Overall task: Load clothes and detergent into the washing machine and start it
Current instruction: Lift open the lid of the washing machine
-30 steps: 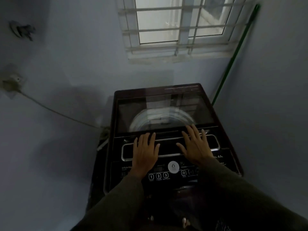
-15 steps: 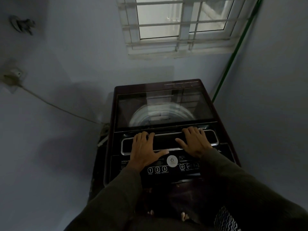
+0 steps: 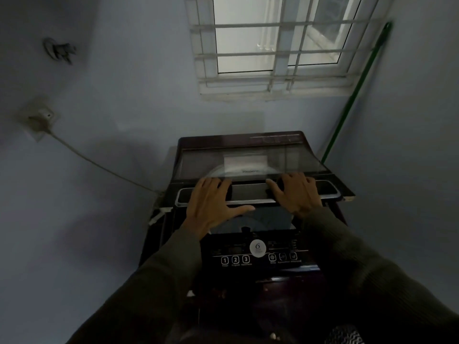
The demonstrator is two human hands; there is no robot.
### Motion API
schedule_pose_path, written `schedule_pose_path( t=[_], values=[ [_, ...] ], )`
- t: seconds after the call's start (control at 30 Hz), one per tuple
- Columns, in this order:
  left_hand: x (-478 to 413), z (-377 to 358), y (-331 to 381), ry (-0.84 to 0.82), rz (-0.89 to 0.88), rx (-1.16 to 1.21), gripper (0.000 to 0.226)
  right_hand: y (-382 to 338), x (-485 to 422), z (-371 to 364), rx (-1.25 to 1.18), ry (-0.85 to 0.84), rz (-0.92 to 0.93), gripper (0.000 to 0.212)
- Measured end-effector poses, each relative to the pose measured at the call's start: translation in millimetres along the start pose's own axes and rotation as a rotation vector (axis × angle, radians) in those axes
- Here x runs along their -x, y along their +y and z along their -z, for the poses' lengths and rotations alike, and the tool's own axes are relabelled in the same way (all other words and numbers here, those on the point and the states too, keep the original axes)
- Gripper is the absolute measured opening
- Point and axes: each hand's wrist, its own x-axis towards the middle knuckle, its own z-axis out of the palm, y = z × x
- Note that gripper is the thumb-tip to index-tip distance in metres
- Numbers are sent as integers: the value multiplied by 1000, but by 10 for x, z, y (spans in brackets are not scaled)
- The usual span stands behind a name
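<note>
**At washer lid: both hands gripping the front handle, lid tilted up**

- Dark maroon top-loading washing machine point(image 3: 238, 140) stands against the pale blue wall point(image 3: 124, 83), below the white barred window point(image 3: 273, 53), in the right-hand corner.
- Tinted glass lid point(image 3: 248, 161) is raised at its front edge and clear of the black control panel point(image 3: 258, 259). The gap under it shows part of the steel drum point(image 3: 263, 220).
- Left hand point(image 3: 213, 202): palm down on the silver-trimmed handle bar point(image 3: 248, 193) at the lid's front, left of centre. Fingers are curled over the bar's far edge and the thumb is stretched right along the lid's lower front edge. It is grasping the bar.
- Right hand point(image 3: 298, 192): on the same bar, right of centre. Fingers are curled over the far edge with the tips hidden, and the thumb points left across the bar. It is also grasping.
- Hands are apart, with bare bar between them. Both arms are in dark olive sleeves point(image 3: 154, 281).
- Panel: white round badge marked 6 point(image 3: 257, 247) sits mid-panel, with buttons 1, 2 and 3 to its lower left and three icon buttons to its lower right. Labels are too blurred to read.
- Green pole point(image 3: 355, 95) leans in the corner behind the machine, to the right.
- Wall socket point(image 3: 41, 117) is on the left, and its cord point(image 3: 99, 165) runs down toward the machine's back left.
</note>
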Motion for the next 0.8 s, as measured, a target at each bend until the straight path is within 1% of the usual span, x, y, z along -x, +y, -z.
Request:
schedule_pose_path(
  t=[0.07,0.13,0.2,0.23,0.27,0.4,0.5,0.57,0.7,0.8],
  values=[
    [-107,93,-36,30,-24,11,98,-12,-16,56,-7,50,7,59],
    [-198,183,-57,32,-36,34,92,-41,66,58,-2,207,27,60],
    [-301,246,-100,41,-45,47,88,-96,222,11,2,396,40,52],
    [-351,274,-121,45,-49,59,87,-122,301,-17,1,457,50,49],
    [-401,305,-140,53,-55,72,85,-140,366,-36,0,483,64,49],
    [-596,485,-187,132,-87,16,81,-178,439,-58,58,460,144,59],
    [-710,615,-200,159,-57,-41,92,-211,306,4,90,478,164,64],
    [-742,641,-200,215,-37,-18,94,-214,182,63,107,497,169,66],
    [-758,640,-74,465,-12,62,76,-200,-54,184,145,535,197,69],
    [-791,602,67,518,17,48,64,-197,-180,267,144,520,203,71]
  ],
)
